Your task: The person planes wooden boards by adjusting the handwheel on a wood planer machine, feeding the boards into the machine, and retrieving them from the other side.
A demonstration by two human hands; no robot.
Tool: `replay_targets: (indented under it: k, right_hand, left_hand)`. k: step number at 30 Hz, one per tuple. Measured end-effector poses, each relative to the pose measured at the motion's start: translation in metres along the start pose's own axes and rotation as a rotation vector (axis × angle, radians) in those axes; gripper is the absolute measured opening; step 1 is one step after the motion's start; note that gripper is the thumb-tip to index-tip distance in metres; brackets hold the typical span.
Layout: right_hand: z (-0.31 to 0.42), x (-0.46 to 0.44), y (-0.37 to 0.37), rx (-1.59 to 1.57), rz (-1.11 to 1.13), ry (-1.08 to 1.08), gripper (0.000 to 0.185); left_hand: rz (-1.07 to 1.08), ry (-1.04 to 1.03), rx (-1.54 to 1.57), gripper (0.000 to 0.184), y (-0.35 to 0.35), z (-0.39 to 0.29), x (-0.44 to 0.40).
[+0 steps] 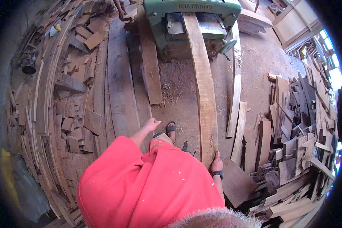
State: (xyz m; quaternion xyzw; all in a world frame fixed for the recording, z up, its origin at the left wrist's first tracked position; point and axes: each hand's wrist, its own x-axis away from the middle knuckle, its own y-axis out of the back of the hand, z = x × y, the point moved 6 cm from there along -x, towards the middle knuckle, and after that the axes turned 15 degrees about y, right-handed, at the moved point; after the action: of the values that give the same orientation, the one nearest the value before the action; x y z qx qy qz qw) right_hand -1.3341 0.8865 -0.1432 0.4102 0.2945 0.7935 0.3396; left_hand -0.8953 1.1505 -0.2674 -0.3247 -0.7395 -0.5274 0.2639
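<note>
Right hand: at the near end of the long board, lower centre-right of the frame; right hand (217, 163) grips the board's right edge, thumb along it, the other fingers mostly hidden. Dark band (217, 174) on the wrist.
Left hand: left of centre, well apart from the board; left hand (152, 124) has fingers loosely bent, nothing seen in it. Cannot tell how far it is closed.
Long board: long board (204, 91) runs from the right hand up to the top centre, its far end on the bed of the green machine (167, 47).
Machine fittings: raised lettering on the front; handwheel (228, 46) at its lower right corner.
Clothing: red shirt (148, 182) with pale flecks, lower centre; sandal (171, 127) on a foot between left hand and board.
Floor: wood shavings (173, 89) below the machine.
Left side: wide plank (119, 76) and a narrower board (150, 72) lying lengthwise; offcuts (78, 133) beyond them.
Upper left of centre: another person's hand (122, 15), close to a piece of wood.
Right side: narrow strip (235, 87) near the long board; heaped scrap wood (292, 140) farther right.
</note>
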Motion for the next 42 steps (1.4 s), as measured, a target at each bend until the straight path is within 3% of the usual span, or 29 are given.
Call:
replay_targets:
  k: [7, 16, 19, 21, 25, 27, 33, 37, 42]
  right_hand:
    - [0.013, -0.019, 0.005, 0.035, 0.010, 0.009, 0.089]
    - [0.018, -0.048, 0.001, 0.107, 0.004, 0.106, 0.088]
    - [0.020, -0.055, 0.000, 0.127, 0.026, 0.124, 0.080]
    - [0.028, -0.058, 0.005, 0.072, -0.032, 0.030, 0.089]
    - [0.038, -0.064, 0.007, 0.072, -0.009, 0.007, 0.091]
    - [0.034, -0.073, 0.002, 0.128, -0.040, 0.105, 0.088]
    - [0.040, -0.089, -0.001, 0.116, 0.028, 0.091, 0.082]
    - [0.068, -0.090, 0.009, 0.121, -0.023, 0.044, 0.091]
    - [0.080, -0.104, 0.007, 0.123, -0.074, 0.169, 0.091]
  left_hand:
    - [0.105, 0.139, 0.110, 0.047, -0.005, 0.021, -0.006]
    - [-0.028, -0.061, 0.195, 0.043, -0.011, -0.010, -0.029]
    - [-0.001, -0.040, 0.224, 0.044, -0.006, -0.017, -0.030]
    - [0.027, -0.026, 0.230, 0.045, 0.004, -0.022, -0.023]
    - [0.034, -0.031, 0.193, 0.047, 0.005, -0.015, -0.027]
    - [0.048, -0.003, 0.209, 0.047, 0.000, -0.008, -0.032]
    - [0.110, 0.045, 0.233, 0.049, -0.018, 0.013, -0.039]
    - [0.117, 0.059, 0.151, 0.050, -0.006, 0.000, -0.028]
    - [0.092, 0.067, 0.199, 0.050, 0.008, -0.011, -0.022]
